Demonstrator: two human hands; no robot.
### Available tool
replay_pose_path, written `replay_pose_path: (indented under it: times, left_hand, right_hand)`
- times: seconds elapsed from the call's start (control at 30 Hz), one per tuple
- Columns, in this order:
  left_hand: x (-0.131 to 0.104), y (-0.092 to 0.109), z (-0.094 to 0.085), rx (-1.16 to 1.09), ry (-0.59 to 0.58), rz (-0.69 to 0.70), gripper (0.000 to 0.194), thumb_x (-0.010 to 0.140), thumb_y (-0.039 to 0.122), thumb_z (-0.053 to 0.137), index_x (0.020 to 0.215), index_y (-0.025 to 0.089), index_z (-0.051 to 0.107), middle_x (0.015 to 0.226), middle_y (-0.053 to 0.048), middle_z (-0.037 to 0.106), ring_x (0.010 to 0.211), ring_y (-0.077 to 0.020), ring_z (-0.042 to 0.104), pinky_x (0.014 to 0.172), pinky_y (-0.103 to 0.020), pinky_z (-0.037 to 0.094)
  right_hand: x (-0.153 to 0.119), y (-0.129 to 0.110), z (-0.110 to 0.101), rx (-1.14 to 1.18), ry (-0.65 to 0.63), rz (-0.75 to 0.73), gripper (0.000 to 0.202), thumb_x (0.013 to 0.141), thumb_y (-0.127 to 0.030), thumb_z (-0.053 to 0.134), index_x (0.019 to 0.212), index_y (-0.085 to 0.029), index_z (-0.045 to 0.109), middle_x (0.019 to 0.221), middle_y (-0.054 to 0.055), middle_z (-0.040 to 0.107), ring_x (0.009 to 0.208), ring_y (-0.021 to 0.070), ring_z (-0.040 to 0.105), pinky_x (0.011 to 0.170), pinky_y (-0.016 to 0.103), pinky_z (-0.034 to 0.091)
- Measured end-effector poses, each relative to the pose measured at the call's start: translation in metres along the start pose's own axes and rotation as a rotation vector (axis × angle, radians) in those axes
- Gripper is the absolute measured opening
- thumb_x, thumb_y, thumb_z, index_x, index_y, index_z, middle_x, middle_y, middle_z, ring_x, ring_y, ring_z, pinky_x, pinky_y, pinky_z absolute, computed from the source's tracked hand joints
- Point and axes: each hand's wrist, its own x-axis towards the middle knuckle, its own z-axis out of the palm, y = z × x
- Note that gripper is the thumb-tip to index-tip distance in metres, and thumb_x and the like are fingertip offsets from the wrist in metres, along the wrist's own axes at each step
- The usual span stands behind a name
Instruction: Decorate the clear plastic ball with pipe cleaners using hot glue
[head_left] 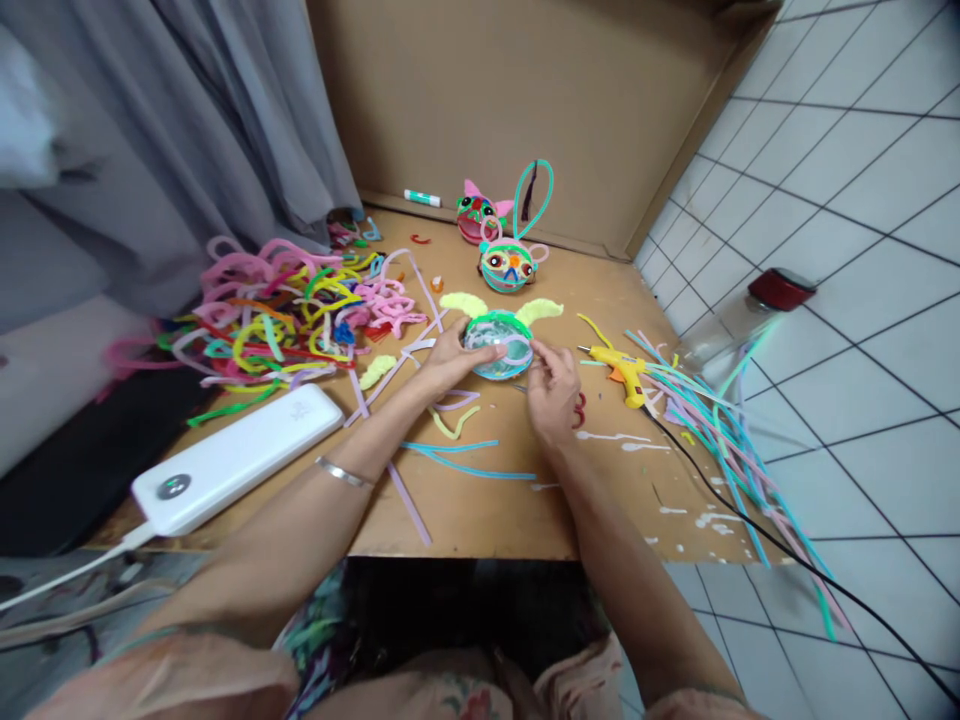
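A round clear ball [487,335] trimmed with green and light-blue pipe cleaner is held above the middle of the table. Two pale yellow ear shapes [541,311] stick out from its top. My left hand [450,358] grips the ball's left side, thumb across its front. At the right edge, my right hand [553,385] has its fingers pinched on a pale lilac loop [517,349] lying against the ball's front. Red-handled scissors [580,409] are partly hidden behind my right hand. Below the ball lie blue pipe cleaners [480,473] and a bent yellow one [455,430].
Two decorated balls [508,268] stand at the back near a glue stick [422,198]. A pipe-cleaner pile [277,310] and white power bank [240,458] are left. On the right are a yellow glue gun [626,372], its black cord, loose pipe cleaners [720,430] and a red-lidded jar [781,290].
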Motion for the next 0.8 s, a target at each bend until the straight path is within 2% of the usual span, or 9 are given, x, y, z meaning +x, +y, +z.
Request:
replay_pose_path:
  times: [0.17, 0.43, 0.63, 0.8]
  left_hand:
    - [0.000, 0.000, 0.002, -0.059, 0.018, 0.000, 0.062, 0.053, 0.050, 0.082, 0.099, 0.016, 0.059, 0.104, -0.007, 0.065, 0.105, -0.0272, 0.060, 0.093, -0.039, 0.050]
    - [-0.001, -0.002, 0.002, -0.008, 0.016, -0.011, 0.058, 0.056, 0.052, 0.080, 0.096, 0.016, 0.060, 0.099, -0.006, 0.065, 0.096, -0.0244, 0.061, 0.086, -0.036, 0.052]
    - [-0.001, -0.002, 0.002, -0.002, 0.021, -0.015, 0.062, 0.055, 0.053, 0.080, 0.099, 0.015, 0.059, 0.102, -0.008, 0.066, 0.097, -0.0263, 0.063, 0.087, -0.039, 0.052]
    - [-0.002, -0.002, 0.003, 0.025, 0.047, -0.006, 0.058, 0.057, 0.053, 0.081, 0.098, 0.017, 0.059, 0.103, -0.007, 0.067, 0.102, -0.0271, 0.062, 0.089, -0.038, 0.052]
  right_hand:
    - [-0.004, -0.003, 0.001, -0.067, -0.066, -0.078, 0.041, 0.085, -0.019, 0.047, 0.119, -0.023, 0.072, 0.105, 0.010, 0.062, 0.104, 0.0249, 0.059, 0.099, 0.044, 0.049]
    - [-0.008, -0.006, 0.002, -0.124, -0.153, -0.133, 0.048, 0.089, -0.018, 0.043, 0.128, -0.029, 0.069, 0.106, 0.010, 0.053, 0.099, 0.0243, 0.056, 0.095, 0.045, 0.050]
    - [-0.011, -0.007, 0.004, -0.169, -0.170, -0.154, 0.046, 0.092, -0.020, 0.040, 0.129, -0.029, 0.068, 0.113, 0.011, 0.051, 0.101, 0.0237, 0.056, 0.095, 0.045, 0.050]
    - [-0.009, -0.010, 0.003, -0.126, -0.129, -0.110, 0.046, 0.095, -0.030, 0.042, 0.138, -0.025, 0.056, 0.119, 0.012, 0.057, 0.113, 0.0267, 0.055, 0.104, 0.049, 0.045]
